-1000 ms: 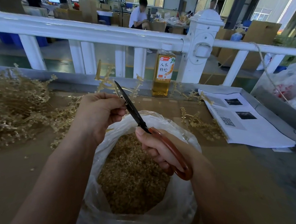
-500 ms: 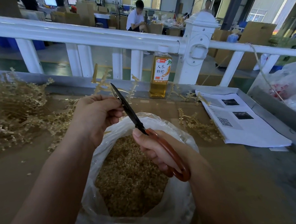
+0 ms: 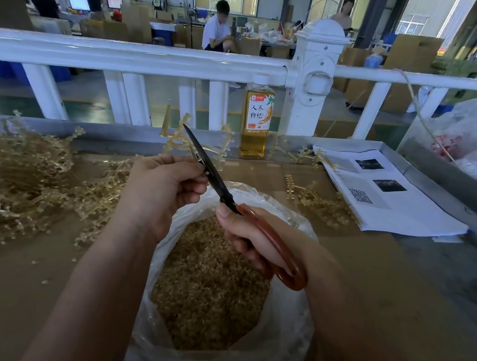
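Note:
My right hand (image 3: 252,235) grips the red-brown handles of a pair of scissors (image 3: 218,181), whose black blades point up and away. My left hand (image 3: 165,187) holds a translucent yellowish plastic sprue (image 3: 176,136) with small parts branching off it, fingers curled round its stem right at the blades. Both hands hover over a clear plastic bag (image 3: 290,316) filled with small cut yellowish pieces (image 3: 207,288). How far apart the blades are is hard to tell.
A big heap of uncut sprues (image 3: 22,182) lies at the left. More sprues (image 3: 319,203) lie right of the bag beside printed sheets (image 3: 386,199). A tea bottle (image 3: 257,117) stands by the white railing (image 3: 140,60). Another plastic bag (image 3: 463,138) sits far right.
The hands, sprue and scissors keep nearly the same pose over the bag. The view has shifted slightly; the blades sit a little closer to my left fingertips.

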Demonstrator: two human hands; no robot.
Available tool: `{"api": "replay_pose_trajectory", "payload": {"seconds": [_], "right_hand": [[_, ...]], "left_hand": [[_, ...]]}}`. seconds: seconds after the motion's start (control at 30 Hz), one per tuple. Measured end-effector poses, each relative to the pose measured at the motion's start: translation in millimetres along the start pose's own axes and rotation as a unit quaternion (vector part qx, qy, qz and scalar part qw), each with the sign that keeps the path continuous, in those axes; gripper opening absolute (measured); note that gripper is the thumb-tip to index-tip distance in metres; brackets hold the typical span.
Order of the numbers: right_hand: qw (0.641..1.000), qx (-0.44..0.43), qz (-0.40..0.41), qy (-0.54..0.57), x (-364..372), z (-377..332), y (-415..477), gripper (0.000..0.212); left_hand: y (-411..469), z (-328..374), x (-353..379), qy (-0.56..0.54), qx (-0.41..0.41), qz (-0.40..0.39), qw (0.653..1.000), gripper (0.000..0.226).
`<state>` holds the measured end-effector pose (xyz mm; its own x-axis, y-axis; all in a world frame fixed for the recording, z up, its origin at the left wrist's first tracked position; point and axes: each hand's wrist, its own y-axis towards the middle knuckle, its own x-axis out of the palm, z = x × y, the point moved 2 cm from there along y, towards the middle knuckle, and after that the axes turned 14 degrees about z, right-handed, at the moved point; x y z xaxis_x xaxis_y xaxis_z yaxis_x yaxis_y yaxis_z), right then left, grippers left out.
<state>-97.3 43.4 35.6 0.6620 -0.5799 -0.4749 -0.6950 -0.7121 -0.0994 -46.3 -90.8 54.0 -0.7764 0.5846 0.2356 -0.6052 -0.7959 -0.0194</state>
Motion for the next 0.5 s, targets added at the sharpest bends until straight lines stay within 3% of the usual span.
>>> {"api": "replay_pose_trajectory", "payload": {"seconds": [0.5], "right_hand": [[0.999,0.036,-0.007,0.034,2.0,4.7,2.5,0.035]], "left_hand": [[-0.3,0.5,-1.7,-0.015,-0.008,-0.002,1.000,0.023]]}}
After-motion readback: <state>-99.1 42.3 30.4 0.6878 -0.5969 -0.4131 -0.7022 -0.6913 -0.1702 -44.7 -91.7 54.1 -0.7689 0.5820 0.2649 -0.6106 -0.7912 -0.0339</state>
